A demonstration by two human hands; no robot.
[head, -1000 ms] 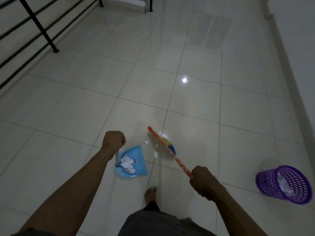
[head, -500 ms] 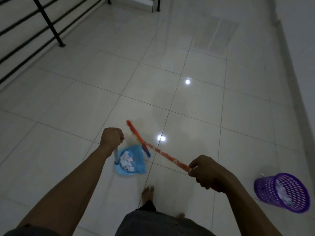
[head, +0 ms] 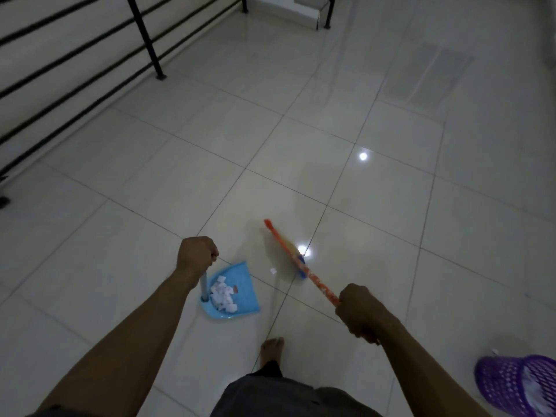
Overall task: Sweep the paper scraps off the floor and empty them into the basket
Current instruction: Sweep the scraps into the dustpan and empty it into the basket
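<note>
1. The broom (head: 316, 281) has swung away from the dustpan (head: 243, 284). Half a second ago its head hung over the pan's mouth. Now the head sits to the right and farther off, clear of the pan and blurred.
2. One white scrap (head: 273, 271) lies on the tiled floor (head: 120, 176) between the dustpan and the broom head, touching neither.
3. The view has turned left: more of the black railing (head: 144, 34) shows at far left, and the purple basket (head: 511, 386) is now cut by the near right corner.
4. The left hand (head: 197, 254) still grips the dustpan's upright handle, its fingers curled tight around the top.
5. The right hand (head: 358, 308) still holds the orange broom stick, fist wrapped round it, the stick slanting away to the far left.
6. The paper scraps (head: 222, 296) are small, white and crumpled, heaped together inside the blue dustpan against its back wall beside the handle.
7. The dustpan rests on the floor near the person, left of a bare foot (head: 271, 349).
8. The basket is well apart from the pan, at near right; white paper shows inside its mesh.
</note>
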